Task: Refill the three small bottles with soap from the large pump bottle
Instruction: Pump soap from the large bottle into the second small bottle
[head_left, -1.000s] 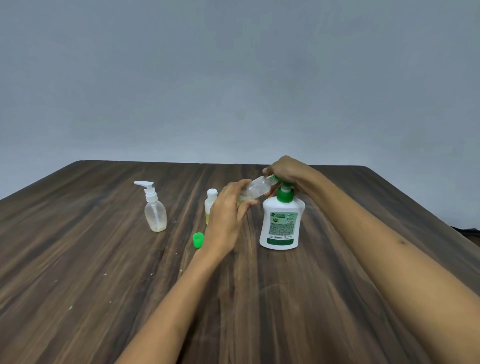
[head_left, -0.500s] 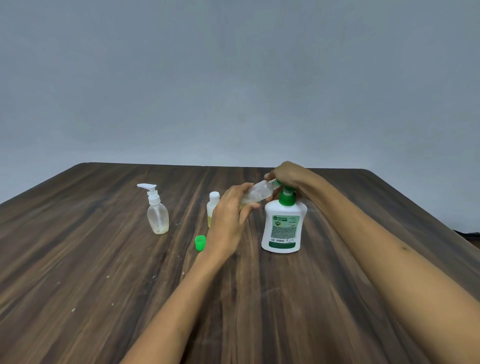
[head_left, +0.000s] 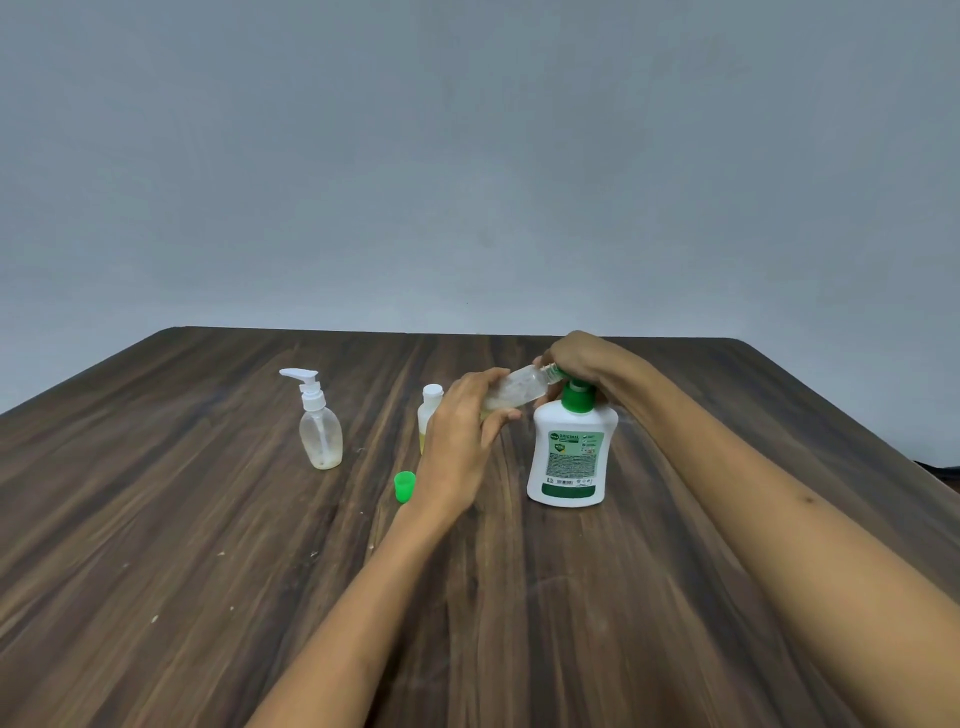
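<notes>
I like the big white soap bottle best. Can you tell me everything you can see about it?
The large pump bottle is white, smooth plastic, with a green collar and pump on top and a green-and-white label reading "ORIGINAL". It stands upright on the wooden table, right of the other bottles. The right hand rests on its pump head, hiding most of it. The left hand holds a small clear bottle, tilted, with its mouth at the spout.
</notes>
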